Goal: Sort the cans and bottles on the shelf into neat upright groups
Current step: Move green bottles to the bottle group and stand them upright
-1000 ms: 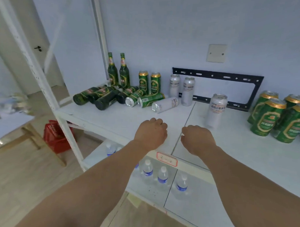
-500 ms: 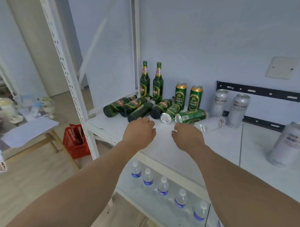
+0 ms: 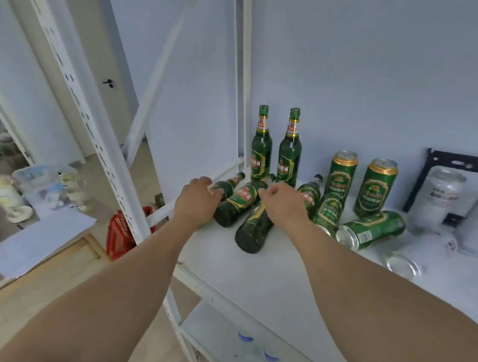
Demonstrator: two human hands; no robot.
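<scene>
White shelf (image 3: pixel 269 279), frame centre: fallen green bottles (image 3: pixel 238 202), red-gold labels, print unreadable. Left hand (image 3: pixel 195 203) laid on leftmost bottle (image 3: pixel 224 187), grasp unclear; right hand (image 3: pixel 284 205) loosely curled above, gripping nothing. Upright bottles (image 3: pixel 261 146) behind.

We see two upright bottles (image 3: pixel 276 147) far left on the shelf (image 3: pixel 270 274), fallen bottles (image 3: pixel 242 205) before them, cans (image 3: pixel 359 182) to their right.

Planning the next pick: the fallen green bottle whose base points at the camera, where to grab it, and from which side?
Probably the wide body just behind the base of the nearest fallen bottle, from above. It lies on its side, base toward the shelf's front edge, neck under the right hand. Bottles crowd it farther back, so the near end is freest.
</scene>
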